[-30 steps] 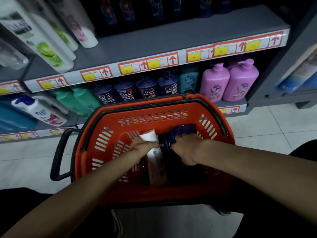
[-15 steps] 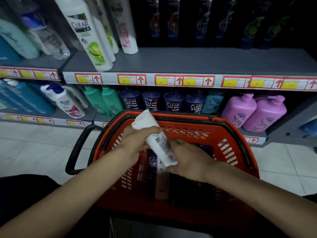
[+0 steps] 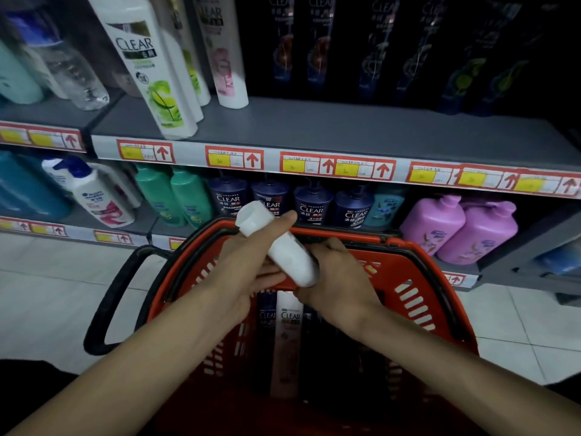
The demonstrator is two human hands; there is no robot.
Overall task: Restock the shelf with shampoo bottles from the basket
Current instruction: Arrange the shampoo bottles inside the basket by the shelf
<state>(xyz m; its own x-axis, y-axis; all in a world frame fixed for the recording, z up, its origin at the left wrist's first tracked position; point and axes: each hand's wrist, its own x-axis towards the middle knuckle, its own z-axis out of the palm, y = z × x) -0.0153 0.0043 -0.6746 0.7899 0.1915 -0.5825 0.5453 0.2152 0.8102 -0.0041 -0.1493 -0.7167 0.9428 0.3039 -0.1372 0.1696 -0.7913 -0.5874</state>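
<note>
A white shampoo bottle (image 3: 284, 248) is held above the red basket (image 3: 418, 297), cap pointing up and to the left. My left hand (image 3: 248, 262) grips its upper half, fingers wrapped round it. My right hand (image 3: 338, 278) holds its base from the right. Inside the basket lie more Clear bottles, a white one (image 3: 287, 344) between dark ones (image 3: 265, 325). The grey middle shelf (image 3: 330, 130) runs across the view above the basket; its front part is bare from centre to right.
White Clear bottles (image 3: 151, 64) stand at the shelf's left, dark bottles (image 3: 377, 48) along its back. Below are navy Clear pump bottles (image 3: 312, 206), green ones (image 3: 176, 196) and purple jugs (image 3: 459, 228). The basket's black handle (image 3: 110, 297) sticks out left over the tiled floor.
Both hands have lifted the white bottle out of the basket and up above its rim. The view has tilted upward toward the middle shelf.
</note>
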